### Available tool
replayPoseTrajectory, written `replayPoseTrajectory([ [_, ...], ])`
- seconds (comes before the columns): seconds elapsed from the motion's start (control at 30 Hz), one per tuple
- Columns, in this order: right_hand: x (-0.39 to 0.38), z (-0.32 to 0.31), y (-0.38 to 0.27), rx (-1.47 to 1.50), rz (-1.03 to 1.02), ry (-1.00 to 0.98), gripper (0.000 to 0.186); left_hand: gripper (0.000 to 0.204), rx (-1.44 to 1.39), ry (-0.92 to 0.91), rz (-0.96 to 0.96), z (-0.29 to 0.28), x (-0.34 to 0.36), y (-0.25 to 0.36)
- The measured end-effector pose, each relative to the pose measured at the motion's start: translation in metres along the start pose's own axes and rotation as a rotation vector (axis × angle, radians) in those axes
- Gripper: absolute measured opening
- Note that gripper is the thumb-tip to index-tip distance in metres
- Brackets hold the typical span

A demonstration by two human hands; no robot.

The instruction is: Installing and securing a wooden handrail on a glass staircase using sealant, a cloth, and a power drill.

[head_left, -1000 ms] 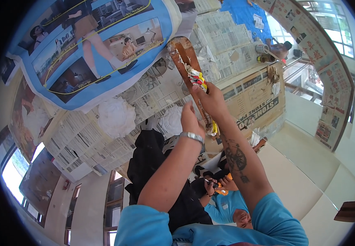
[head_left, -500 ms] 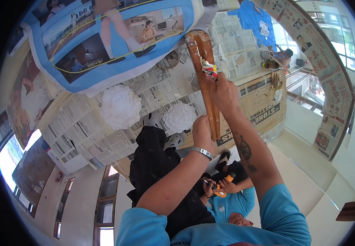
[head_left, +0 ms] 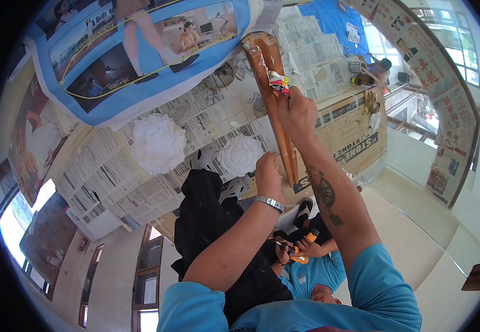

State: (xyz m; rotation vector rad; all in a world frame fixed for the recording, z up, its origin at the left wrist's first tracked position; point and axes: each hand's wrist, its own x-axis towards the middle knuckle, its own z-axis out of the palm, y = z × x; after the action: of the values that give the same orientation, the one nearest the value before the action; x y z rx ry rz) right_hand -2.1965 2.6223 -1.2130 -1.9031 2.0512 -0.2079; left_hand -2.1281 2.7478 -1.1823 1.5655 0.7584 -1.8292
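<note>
My right hand (head_left: 298, 110) is closed on a crumpled red, yellow and white tube or wrapper (head_left: 279, 83), held against a long brown wooden board (head_left: 262, 61). White smears and flakes show on the board's upper part. My left hand (head_left: 269, 171) has its fingers curled beside the board's lower left edge; I cannot make out what, if anything, is in them. Beneath lies a newspaper-covered surface (head_left: 88, 182) with two white crumpled paper rosettes (head_left: 157, 141), (head_left: 239, 155), left of the board.
A large printed blue banner (head_left: 107, 105) covers the upper left. A co-worker (head_left: 312, 276) below holds an orange-and-black tool (head_left: 298, 252). Another person (head_left: 379, 72) is near cans (head_left: 356, 67) and a blue tarp (head_left: 328, 16). Cardboard (head_left: 351, 149) and a curved papered panel (head_left: 445, 127) are at the right.
My right hand has moved up along the board with the crumpled tube. The coloured material seen at the board's lower end a second ago no longer shows there.
</note>
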Motion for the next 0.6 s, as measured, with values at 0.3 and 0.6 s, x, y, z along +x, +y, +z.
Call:
replayPoseTrajectory([
  [0.3, 0.004, -0.01, -0.01, 0.18, 0.106, 0.023, 0.036, 0.031, 0.024, -0.028, -0.008, 0.006, -0.002, -0.002],
  [0.6, 0.02, -0.002, 0.005, 0.067, 0.047, 0.086, 0.03, 0.031, 0.043, -0.016, -0.032, 0.013, -0.002, -0.002],
])
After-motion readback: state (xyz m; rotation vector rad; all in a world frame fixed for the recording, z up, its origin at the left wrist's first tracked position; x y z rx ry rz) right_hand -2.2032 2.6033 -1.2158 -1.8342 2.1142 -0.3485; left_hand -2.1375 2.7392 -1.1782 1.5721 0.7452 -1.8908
